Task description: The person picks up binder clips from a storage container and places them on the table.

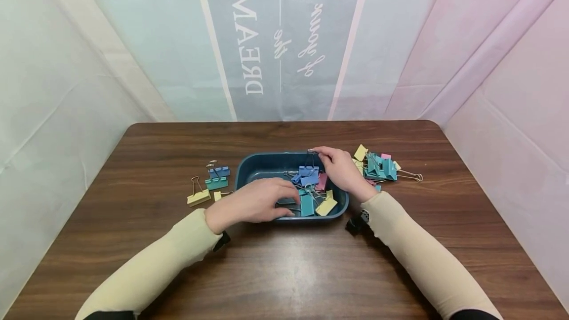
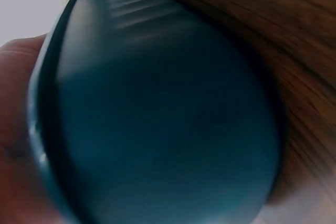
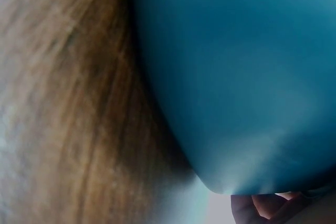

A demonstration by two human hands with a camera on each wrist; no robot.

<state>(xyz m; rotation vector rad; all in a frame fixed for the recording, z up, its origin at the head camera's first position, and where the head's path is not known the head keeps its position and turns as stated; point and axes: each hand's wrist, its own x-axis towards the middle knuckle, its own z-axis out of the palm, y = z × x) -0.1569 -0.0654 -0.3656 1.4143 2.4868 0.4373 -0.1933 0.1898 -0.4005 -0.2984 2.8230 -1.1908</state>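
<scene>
A dark blue plastic bin (image 1: pixel 258 162) holds a jumble of binder clips at its right end. My right hand (image 1: pixel 340 169) reaches over the bin's right side and pinches the upright wire handle of a blue binder clip (image 1: pixel 308 172). Over the front left of the bin is my left hand (image 1: pixel 262 200), its thumb and fingers apart, the fingertips close beside a teal binder clip (image 1: pixel 307 205). A yellow binder clip (image 1: pixel 326 206) lies in the front right corner. Both wrist views are mostly filled by the bin's outer wall (image 2: pixel 168 114), with fingers (image 3: pixel 262 206) at its edge in the right one.
Left of the bin stand a blue clip (image 1: pixel 220 172), a teal clip (image 1: pixel 216 183) and a yellow clip (image 1: pixel 198 197). A pile of teal, yellow and pink clips (image 1: pixel 381 168) lies to the right. A printed cloth (image 1: pixel 280 102) hangs behind the wooden table (image 1: pixel 289 270).
</scene>
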